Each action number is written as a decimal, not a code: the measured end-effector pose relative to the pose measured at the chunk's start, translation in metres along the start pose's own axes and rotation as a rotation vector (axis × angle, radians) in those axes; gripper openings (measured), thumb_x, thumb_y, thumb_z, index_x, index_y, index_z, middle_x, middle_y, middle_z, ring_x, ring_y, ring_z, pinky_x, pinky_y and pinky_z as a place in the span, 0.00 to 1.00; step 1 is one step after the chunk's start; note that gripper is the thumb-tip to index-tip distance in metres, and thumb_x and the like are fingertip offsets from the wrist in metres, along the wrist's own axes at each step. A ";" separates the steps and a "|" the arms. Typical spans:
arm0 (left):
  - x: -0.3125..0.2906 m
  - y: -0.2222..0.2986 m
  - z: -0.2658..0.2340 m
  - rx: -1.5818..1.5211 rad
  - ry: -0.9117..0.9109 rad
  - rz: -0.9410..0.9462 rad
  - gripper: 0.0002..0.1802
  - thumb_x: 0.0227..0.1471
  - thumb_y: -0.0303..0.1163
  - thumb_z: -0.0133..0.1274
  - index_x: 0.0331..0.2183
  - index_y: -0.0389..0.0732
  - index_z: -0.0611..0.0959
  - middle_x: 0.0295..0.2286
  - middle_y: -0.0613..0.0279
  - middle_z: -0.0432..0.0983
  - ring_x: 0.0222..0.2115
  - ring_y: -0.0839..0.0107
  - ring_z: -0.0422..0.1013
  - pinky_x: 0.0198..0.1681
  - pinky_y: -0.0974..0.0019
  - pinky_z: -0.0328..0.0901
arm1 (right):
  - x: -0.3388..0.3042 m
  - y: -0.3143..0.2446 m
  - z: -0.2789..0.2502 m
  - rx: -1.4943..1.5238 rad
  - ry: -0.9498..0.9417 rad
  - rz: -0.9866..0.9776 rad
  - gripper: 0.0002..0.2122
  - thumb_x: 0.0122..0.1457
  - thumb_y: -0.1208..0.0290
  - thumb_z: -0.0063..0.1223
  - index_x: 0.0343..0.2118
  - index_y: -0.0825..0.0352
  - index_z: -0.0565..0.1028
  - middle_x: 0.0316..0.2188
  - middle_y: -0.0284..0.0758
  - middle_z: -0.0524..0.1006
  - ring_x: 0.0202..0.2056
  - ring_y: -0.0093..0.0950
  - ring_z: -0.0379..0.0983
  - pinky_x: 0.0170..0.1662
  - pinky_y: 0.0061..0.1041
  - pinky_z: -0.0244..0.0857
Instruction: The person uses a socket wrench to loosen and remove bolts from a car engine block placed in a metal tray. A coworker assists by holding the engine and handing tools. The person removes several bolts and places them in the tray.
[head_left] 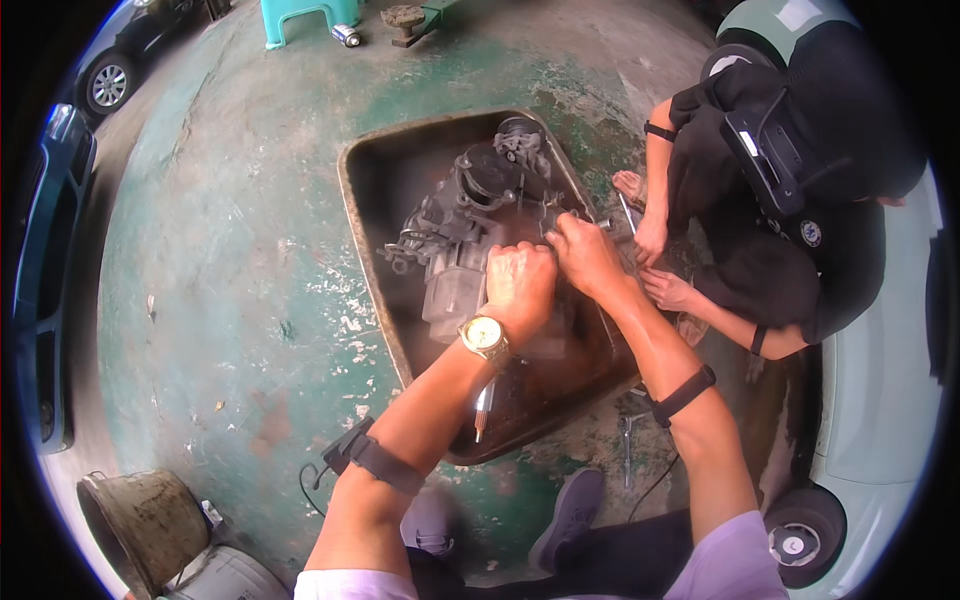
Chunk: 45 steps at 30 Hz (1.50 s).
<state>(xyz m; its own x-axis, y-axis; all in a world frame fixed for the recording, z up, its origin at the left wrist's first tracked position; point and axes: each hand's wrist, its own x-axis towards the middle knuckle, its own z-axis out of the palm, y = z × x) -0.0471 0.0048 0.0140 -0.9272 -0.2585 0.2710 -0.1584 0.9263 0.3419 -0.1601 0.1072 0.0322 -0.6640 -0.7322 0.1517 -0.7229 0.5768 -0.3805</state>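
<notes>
A grey metal gearbox (455, 290) lies in a large dark tray (370, 290), in front of me. My left hand (522, 285) is closed in a fist over its near side, and what the fingers hold, if anything, is hidden. Just to the right, my right hand (588, 258) has its fingers bent together against the gearbox's right side; their grip is too small to make out. A splined metal shaft (483, 410) sticks out below my left wrist. At the gearbox's far end sits a round dark housing (488, 177).
To the right, a co-worker (790, 190) in dark clothes sits low, both hands at the tray's edge beside a long metal tool (628, 212). A wrench (628, 450) lies by my foot. Buckets (145, 525) stand at lower left, a turquoise stool (305, 15) far off. Cars flank both sides.
</notes>
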 end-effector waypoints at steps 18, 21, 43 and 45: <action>0.007 0.017 0.004 0.007 -0.248 -0.172 0.04 0.45 0.25 0.57 0.28 0.42 0.82 0.26 0.56 0.82 0.30 0.61 0.80 0.41 0.58 0.68 | 0.007 0.007 0.007 -0.010 -0.041 0.120 0.10 0.58 0.71 0.55 0.35 0.72 0.69 0.34 0.53 0.76 0.39 0.55 0.72 0.39 0.48 0.66; 0.007 0.014 0.006 -0.031 -0.236 -0.166 0.04 0.44 0.25 0.57 0.28 0.42 0.82 0.26 0.55 0.81 0.31 0.60 0.80 0.41 0.58 0.68 | 0.014 0.009 -0.001 -0.020 -0.111 0.114 0.11 0.62 0.65 0.51 0.38 0.70 0.70 0.36 0.55 0.77 0.41 0.55 0.74 0.43 0.50 0.68; -0.001 0.004 0.003 -0.033 -0.207 -0.078 0.12 0.40 0.24 0.59 0.33 0.40 0.79 0.32 0.52 0.79 0.36 0.57 0.78 0.43 0.57 0.68 | 0.006 -0.005 0.007 -0.085 0.002 0.073 0.14 0.64 0.61 0.47 0.33 0.71 0.72 0.30 0.54 0.77 0.34 0.56 0.74 0.37 0.51 0.67; -0.001 0.003 0.001 -0.041 -0.213 -0.088 0.12 0.40 0.24 0.59 0.33 0.40 0.79 0.33 0.52 0.79 0.37 0.57 0.77 0.44 0.57 0.67 | 0.010 -0.006 0.002 -0.111 -0.059 0.132 0.15 0.64 0.60 0.47 0.34 0.71 0.73 0.32 0.54 0.78 0.35 0.56 0.75 0.38 0.51 0.68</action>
<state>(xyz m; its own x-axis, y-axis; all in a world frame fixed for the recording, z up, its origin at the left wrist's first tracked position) -0.0467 0.0080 0.0137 -0.9619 -0.2699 0.0445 -0.2315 0.8898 0.3932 -0.1621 0.0962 0.0340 -0.7446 -0.6655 0.0518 -0.6488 0.7034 -0.2904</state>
